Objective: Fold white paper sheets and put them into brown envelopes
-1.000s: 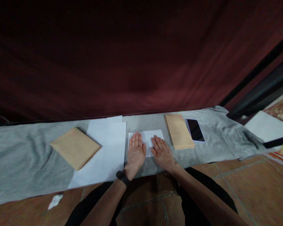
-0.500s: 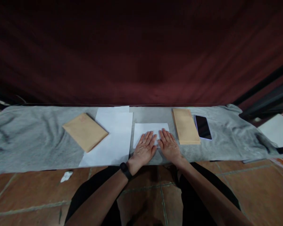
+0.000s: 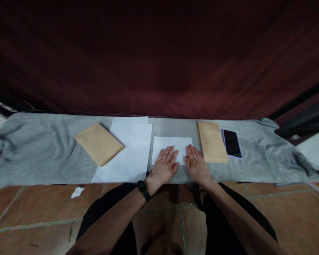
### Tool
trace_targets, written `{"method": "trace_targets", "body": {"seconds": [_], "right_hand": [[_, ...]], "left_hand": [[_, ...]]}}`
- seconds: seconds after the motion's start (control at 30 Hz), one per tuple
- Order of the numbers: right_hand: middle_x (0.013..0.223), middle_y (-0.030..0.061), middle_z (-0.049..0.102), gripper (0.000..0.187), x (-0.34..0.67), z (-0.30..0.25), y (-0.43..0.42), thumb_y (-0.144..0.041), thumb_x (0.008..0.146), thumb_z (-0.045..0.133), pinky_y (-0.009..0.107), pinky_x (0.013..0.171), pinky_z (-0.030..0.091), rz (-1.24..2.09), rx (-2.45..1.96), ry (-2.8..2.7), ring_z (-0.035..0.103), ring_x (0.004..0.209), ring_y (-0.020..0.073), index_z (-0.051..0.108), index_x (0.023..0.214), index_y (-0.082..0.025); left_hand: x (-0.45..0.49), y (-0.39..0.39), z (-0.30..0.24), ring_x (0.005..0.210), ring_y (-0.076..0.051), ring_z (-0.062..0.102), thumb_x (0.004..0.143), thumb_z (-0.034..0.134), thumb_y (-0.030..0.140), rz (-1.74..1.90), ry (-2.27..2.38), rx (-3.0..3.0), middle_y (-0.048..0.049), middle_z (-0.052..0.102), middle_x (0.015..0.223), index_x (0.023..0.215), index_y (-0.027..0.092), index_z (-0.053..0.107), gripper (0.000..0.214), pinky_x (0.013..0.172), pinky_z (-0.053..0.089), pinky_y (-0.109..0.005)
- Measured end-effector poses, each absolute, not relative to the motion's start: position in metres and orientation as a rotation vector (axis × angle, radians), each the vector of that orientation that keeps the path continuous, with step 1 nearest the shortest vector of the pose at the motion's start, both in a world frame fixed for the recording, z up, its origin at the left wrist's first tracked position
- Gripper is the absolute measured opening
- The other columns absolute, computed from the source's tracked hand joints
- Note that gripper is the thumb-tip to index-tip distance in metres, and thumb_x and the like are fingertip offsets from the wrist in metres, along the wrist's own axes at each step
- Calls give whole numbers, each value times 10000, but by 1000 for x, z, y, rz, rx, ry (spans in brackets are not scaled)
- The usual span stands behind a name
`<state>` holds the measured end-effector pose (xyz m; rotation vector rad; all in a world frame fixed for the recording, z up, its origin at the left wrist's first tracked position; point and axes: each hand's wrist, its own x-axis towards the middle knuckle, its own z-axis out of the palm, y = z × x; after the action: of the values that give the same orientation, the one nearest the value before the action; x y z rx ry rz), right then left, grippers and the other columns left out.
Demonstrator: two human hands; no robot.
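Observation:
A small white sheet of paper (image 3: pixel 172 142), perhaps folded, lies flat on the grey cloth in front of me. My left hand (image 3: pixel 165 164) rests palm down on its left part, fingers stretched out. At the sheet's right edge lies my right hand (image 3: pixel 197 164), also flat with its fingers extended. Neither hand grips anything. To the left are larger white sheets (image 3: pixel 134 152), partly covered by a stack of brown envelopes (image 3: pixel 99 144) set at an angle. Another stack of brown envelopes (image 3: pixel 213 142) lies just right of my right hand.
A phone (image 3: pixel 232 143) with a dark screen lies right of the right-hand envelopes. Grey cloth (image 3: pixel 257 152) covers the long, narrow surface. Dark red fabric (image 3: pixel 159 71) hangs behind it. A crumpled white scrap (image 3: pixel 77 192) lies on the tiled floor.
My right hand has slid right across the small sheet to its edge, so the hands are farther apart. My left hand stays flat on the sheet. The view has shifted slightly.

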<state>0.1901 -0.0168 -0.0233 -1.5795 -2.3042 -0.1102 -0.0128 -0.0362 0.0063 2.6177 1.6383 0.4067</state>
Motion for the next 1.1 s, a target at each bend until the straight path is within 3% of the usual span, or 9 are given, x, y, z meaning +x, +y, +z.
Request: {"method": "trace_targets", "body": {"seconds": [0.2, 0.47, 0.8, 1.1], "right_hand": [[1592, 155, 374, 595, 192, -21, -18, -264, 1022, 329, 467, 1174, 345, -125, -1585, -2307, 397, 1445, 271, 248, 1587, -96], [1567, 191, 403, 555, 194, -11, -27, -209, 998, 333, 474, 1166, 356, -71, -1651, -2286, 387, 1450, 285, 375, 1522, -28], [1598, 97, 377, 536, 162, -2, -44, -357, 1068, 297, 425, 1226, 295, 136, -1381, -2469, 320, 1491, 213, 354, 1554, -138], [1580, 125, 399, 536, 170, -10, -34, -354, 1063, 345, 416, 1220, 291, -61, -1474, -2378, 362, 1471, 228, 375, 1538, -109]], "left_hand": [[-12, -36, 5, 1516, -256, 266, 1013, 411, 394, 412, 1645, 2620, -116, 328, 1628, 1528, 186, 360, 558, 1247, 203, -495], [-11, -38, 5, 1524, -266, 242, 1017, 394, 397, 389, 1659, 2584, -121, 321, 1630, 1526, 161, 365, 561, 1248, 203, -496], [-10, -40, 7, 1541, -249, 180, 976, 382, 283, 300, 1691, 2535, -134, 292, 1639, 1548, 89, 297, 610, 1264, 155, -486], [-15, -41, 3, 1523, -265, 242, 1009, 351, 342, 348, 1851, 2513, -172, 324, 1617, 1535, 68, 315, 594, 1242, 241, -483]]}}
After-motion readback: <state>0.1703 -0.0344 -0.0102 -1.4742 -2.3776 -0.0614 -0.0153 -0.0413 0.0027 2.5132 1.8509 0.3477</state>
